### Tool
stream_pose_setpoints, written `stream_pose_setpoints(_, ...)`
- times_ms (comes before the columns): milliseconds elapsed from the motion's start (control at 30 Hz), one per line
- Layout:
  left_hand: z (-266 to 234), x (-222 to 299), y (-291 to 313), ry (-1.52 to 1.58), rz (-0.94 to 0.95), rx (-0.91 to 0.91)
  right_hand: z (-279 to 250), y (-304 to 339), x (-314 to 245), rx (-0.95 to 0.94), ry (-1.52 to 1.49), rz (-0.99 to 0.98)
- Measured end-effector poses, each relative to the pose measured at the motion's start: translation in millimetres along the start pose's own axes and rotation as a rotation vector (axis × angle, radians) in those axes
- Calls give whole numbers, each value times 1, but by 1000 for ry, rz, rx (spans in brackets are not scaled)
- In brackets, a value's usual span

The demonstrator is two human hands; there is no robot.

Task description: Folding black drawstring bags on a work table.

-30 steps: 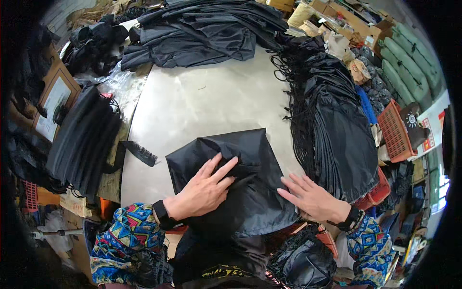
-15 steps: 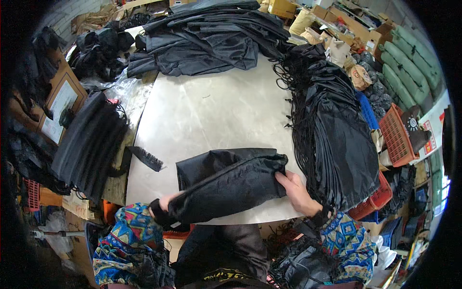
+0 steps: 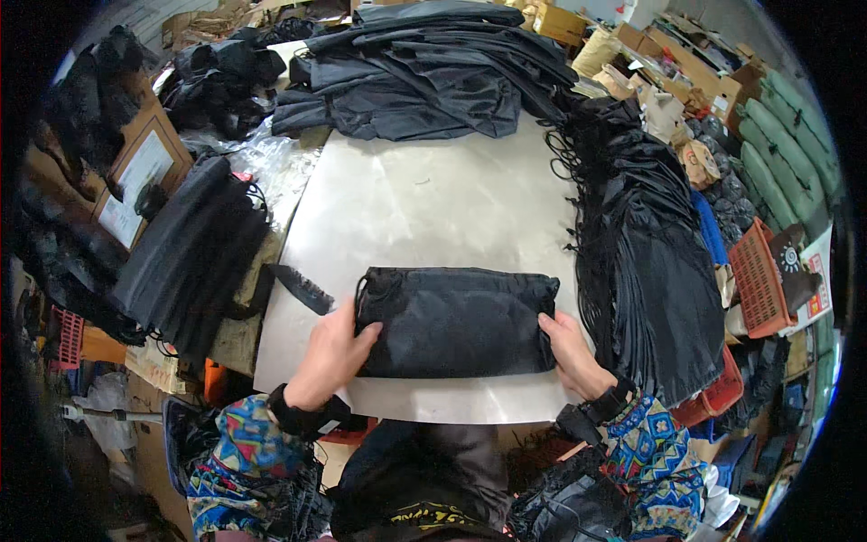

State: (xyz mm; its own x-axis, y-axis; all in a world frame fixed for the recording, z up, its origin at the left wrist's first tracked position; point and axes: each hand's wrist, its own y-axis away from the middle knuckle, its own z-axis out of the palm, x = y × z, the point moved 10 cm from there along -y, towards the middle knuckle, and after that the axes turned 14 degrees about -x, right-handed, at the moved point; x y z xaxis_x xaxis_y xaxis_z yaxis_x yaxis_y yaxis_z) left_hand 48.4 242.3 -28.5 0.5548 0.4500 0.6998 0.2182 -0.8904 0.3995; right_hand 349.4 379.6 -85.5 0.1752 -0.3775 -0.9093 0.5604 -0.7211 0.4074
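A black fabric drawstring bag (image 3: 459, 325), folded to a neat rectangle, lies near the front edge of the pale table (image 3: 424, 217). Its cord loops out at the upper left corner. My left hand (image 3: 330, 357) grips the bag's left end, thumb on top and the other fingers hidden behind and under it. At the opposite end, my right hand (image 3: 575, 355) pinches the edge the same way. Close to my left hand lies a black strap with a frayed end (image 3: 305, 289).
Across the far side lies a heap of black fabric (image 3: 415, 81). A tall stack of black drawstring bags (image 3: 646, 262) lines the right edge, cords facing inward. Folded black bundles (image 3: 194, 253) stand at left, beside a cardboard box (image 3: 144, 181). Red baskets (image 3: 763, 280) stand beyond at right.
The bag has gone from loosely half-folded to a flat rectangle on the table. My left hand has come out from beneath the cloth to its left end. The whole view has shifted slightly.
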Motion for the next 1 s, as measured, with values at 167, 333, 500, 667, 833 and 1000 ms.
stream_pose_setpoints(167, 19, 109, 16, -541, 745, 326, 2, 0, 1, -9, -13, -9)
stream_pose_setpoints(333, 91, 103, -33, -735, 742, 88, -6, 9, -4, -40, -87, -9)
stream_pose_setpoints(500, 98, 87, -48, -718, 705, 43, 14, 38, -65, 271, 830, -285)
stream_pose_setpoints(667, 85, 87, -58, -637, 712, 83, 93, 40, -55, 117, 1769, -409)
stream_pose_setpoints(833, 60, 85, -94, -475, 347, -28, 83, 38, -51, 107, 1720, -297)
stream_pose_setpoints(1000, 66, 88, -101, -461, 423, -63, 64, 33, -48, 79, 1616, -225)
